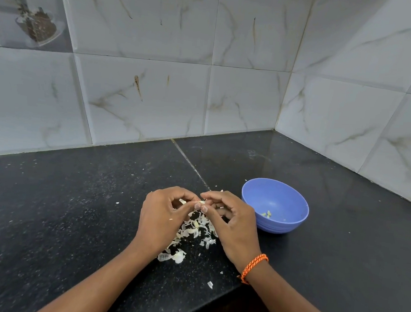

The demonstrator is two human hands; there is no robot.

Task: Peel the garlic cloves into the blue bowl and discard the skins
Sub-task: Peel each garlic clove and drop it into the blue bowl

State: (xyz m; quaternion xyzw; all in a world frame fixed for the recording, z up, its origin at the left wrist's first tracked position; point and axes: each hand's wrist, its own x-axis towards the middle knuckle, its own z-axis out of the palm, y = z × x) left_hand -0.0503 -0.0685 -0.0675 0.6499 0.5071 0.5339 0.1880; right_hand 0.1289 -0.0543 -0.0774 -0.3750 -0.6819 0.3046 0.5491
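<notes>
Holding one small garlic clove [202,202] between my two hands, I pick at its skin. My left hand [163,210] pinches the clove with curled fingers so it cannot slip. My right hand [228,219] pinches it from the other side, and its fingertips [204,208] pull at the thin skin. Most of the clove is hidden by my fingers, so I cannot tell how much skin is left on it.

I hold the clove just left of the blue bowl [293,223], up above the counter. That way, I think, a bare clove needs only a short trip to drop in. A few peeled cloves [267,213] lie at the bottom of the bowl, so some of the job looks done.

Left of the bowl, right under my hands, sits the pile of skins [194,232]. I peel over that spot so the skins fall in one heap. Some little bits [210,284] have scattered near the counter edge, farther from the bowl. The skins are light and could blow or stick to my fingers when I throw them away.

The black counter [71,206] under the bowl makes the white skins easy to see. An orange band [254,267] is on my right wrist.
</notes>
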